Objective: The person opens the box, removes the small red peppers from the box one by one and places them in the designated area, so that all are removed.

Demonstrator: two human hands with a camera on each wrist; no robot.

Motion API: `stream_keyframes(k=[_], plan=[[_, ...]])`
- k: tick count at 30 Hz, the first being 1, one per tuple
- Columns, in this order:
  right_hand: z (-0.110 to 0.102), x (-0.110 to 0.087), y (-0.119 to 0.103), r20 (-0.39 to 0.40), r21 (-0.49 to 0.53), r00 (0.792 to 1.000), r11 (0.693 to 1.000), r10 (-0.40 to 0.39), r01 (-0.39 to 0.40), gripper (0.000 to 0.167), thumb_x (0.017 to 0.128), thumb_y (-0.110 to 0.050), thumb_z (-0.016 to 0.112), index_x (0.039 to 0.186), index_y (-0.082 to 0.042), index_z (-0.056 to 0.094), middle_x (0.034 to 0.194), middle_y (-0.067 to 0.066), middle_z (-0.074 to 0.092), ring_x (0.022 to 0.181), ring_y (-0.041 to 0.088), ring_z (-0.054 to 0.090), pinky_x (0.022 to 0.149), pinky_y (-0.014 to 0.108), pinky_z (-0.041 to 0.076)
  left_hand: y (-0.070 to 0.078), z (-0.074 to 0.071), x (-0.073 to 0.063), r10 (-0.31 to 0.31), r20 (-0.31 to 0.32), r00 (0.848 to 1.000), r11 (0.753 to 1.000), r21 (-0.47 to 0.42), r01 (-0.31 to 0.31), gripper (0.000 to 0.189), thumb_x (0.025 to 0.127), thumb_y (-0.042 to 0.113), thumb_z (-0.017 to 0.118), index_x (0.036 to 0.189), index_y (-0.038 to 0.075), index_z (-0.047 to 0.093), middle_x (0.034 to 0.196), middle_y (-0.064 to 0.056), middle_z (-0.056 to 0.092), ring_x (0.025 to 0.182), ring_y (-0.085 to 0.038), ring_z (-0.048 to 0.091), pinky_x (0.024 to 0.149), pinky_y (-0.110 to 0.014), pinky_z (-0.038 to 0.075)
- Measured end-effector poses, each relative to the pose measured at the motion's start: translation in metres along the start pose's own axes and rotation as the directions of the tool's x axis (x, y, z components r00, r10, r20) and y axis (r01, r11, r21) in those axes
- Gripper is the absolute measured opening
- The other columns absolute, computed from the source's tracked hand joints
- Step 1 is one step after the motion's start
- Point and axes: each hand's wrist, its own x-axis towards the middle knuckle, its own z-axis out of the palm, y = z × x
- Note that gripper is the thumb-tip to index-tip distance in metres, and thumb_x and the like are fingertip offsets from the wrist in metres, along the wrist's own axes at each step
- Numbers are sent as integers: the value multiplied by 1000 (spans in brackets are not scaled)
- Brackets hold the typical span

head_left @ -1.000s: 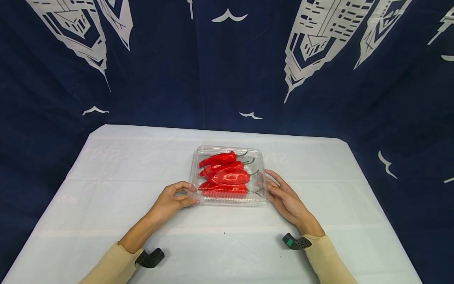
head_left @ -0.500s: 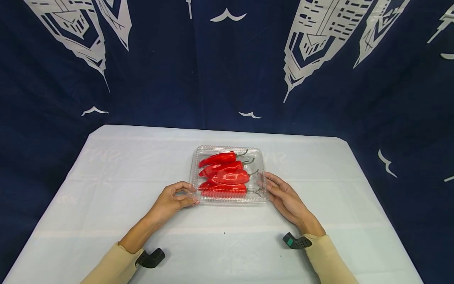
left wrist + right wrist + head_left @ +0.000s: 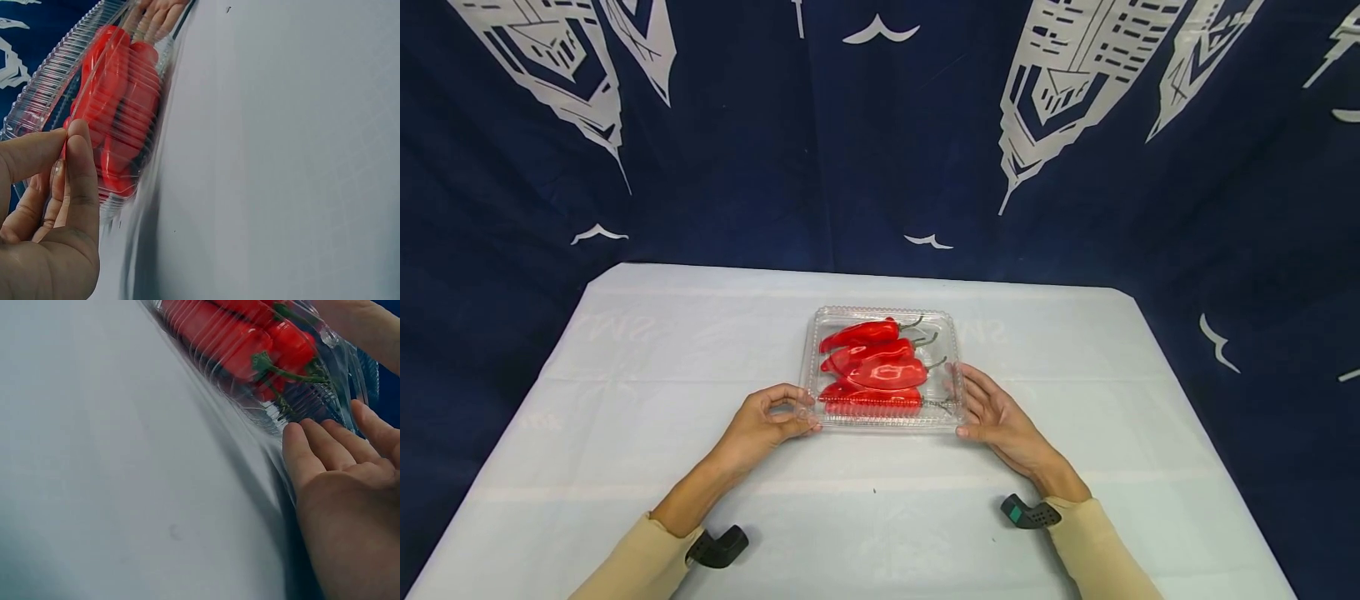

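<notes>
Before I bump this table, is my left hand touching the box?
Touching: the left wrist view shows the left hand pinching the box by its edge between its fingers.

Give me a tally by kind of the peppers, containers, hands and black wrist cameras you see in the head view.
Red peppers: at least 4; they overlap, so more could be hidden
Clear container: 1
Left hand and right hand: 2
Black wrist cameras: 2
Total: at least 9
</notes>
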Motion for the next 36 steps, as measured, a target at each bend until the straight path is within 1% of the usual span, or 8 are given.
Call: stream_keyframes(k=[3, 6, 11, 15, 20, 25, 30, 36], plan=[[2, 0, -1, -40, -26, 999, 1000, 7, -8, 91, 86, 12, 68, 158, 0, 13, 165, 22, 11, 148, 14, 35, 113, 23, 38, -1, 0, 0, -2, -4, 1000, 1000, -1, 2, 33, 91, -4, 67, 121, -12, 56, 117, -21, 59, 92, -17, 74, 87, -30, 58], [3, 0, 0, -79, -44, 997, 999, -2, -2, 84, 85, 13, 68, 154, 3, 22, 160, 25, 23, 143, 14, 41, 112, 23, 39, -1, 0, 1, -2, -4, 1000, 1000, 0, 2, 32, 91, -4, 66, 121, -12, 56, 117, -21, 59, 92, -16, 74, 88, -31, 58], [4, 0, 2, -125, -51, 991, 998, -52, 46, 65, 82, 16, 69, 141, 3, 45, 148, 12, 48, 135, 12, 52, 108, 25, 44, 1, 1, 1, 11, -4, 1000, 1000, -2, -11, 32, 91, -4, 66, 120, -12, 56, 116, -21, 59, 93, -17, 73, 89, -33, 58], [5, -1, 2, -146, -70, 985, 994, -91, 82, 55, 81, 17, 70, 132, 3, 56, 142, 6, 57, 131, 13, 56, 103, 25, 47, 0, 1, 0, 5, -8, 1000, 1000, 1, -5, 31, 92, -4, 66, 120, -12, 56, 115, -20, 60, 93, -19, 74, 89, -32, 58], [5, -3, 0, -153, -173, 982, 981, -110, 83, 45, 81, 13, 72, 122, 16, 54, 148, 20, 51, 132, 12, 55, 103, 26, 47, 0, 2, 0, -2, -12, 1000, 1000, -8, 2, 32, 91, -5, 67, 120, -12, 57, 112, -18, 61, 92, -18, 74, 89, -33, 58], [6, -5, -1, -147, -321, 981, 944, -129, 76, 36, 84, 11, 71, 113, 22, 53, 148, 38, 38, 131, 3, 53, 102, 23, 47, -1, 2, 0, -6, -11, 1000, 1000, -8, 6, 32, 90, -5, 67, 120, -11, 57, 110, -17, 62, 91, -17, 74, 89, -34, 58], [9, -7, -3, -172, -387, 977, 921, -123, 48, 30, 88, 9, 68, 112, 20, 56, 148, 39, 37, 127, -1, 54, 99, 20, 49, 0, 3, 0, -3, -10, 1000, 1000, -13, 3, 33, 90, -4, 68, 120, -12, 56, 112, -18, 62, 91, -17, 74, 89, -36, 58], [12, -10, -6, -181, -392, 979, 920, -95, 17, 26, 90, 7, 67, 109, 19, 57, 148, 40, 36, 125, -3, 55, 98, 19, 49, 1, 3, 0, -14, -17, 1000, 1000, -9, 14, 33, 90, -5, 67, 120, -12, 56, 111, -18, 62, 91, -18, 74, 89, -35, 58]])
